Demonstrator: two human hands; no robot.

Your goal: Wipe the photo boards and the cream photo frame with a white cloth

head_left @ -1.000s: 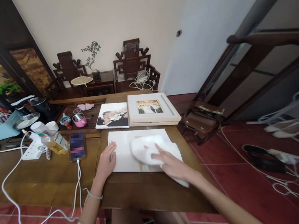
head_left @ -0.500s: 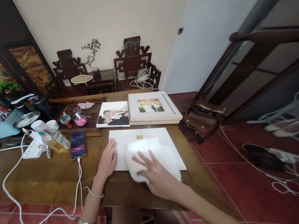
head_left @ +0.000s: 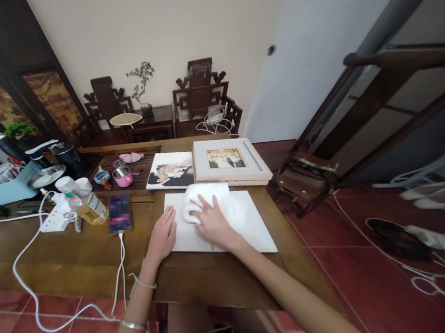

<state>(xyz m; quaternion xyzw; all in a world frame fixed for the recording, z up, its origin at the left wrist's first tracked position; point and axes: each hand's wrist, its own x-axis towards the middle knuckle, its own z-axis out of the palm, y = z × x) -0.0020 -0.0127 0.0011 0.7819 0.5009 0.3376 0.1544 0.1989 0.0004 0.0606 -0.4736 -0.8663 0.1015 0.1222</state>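
Note:
A white board or album-like panel (head_left: pixel 249 232) lies flat on the brown table (head_left: pixel 202 274). My left hand (head_left: pixel 164 233) rests flat on its left edge, fingers stretched out and holding nothing. On the panel's upper part my right hand (head_left: pixel 212 221) presses a folded white cloth (head_left: pixel 219 189), its fingers spread over the top and its thumb at the cloth's left fold. The cloth covers the middle of the panel's far edge. Just beyond it are a photo print panel (head_left: pixel 170 178) and a pale box with a framed photo (head_left: pixel 257 171).
Left on the table are a phone (head_left: pixel 119 214) on a charging cable, a bottle of yellowish liquid (head_left: pixel 92 209), a power strip (head_left: pixel 55 216), a pink cup (head_left: pixel 122 177) and a blue bin (head_left: pixel 10 186). A chair (head_left: pixel 305 179) with a brown bag stands at right; cables lie on the floor.
My right hand and the white cloth have moved away from me, up the panel, uncovering its near part and covering the small gold mark. My left hand stays on the left edge.

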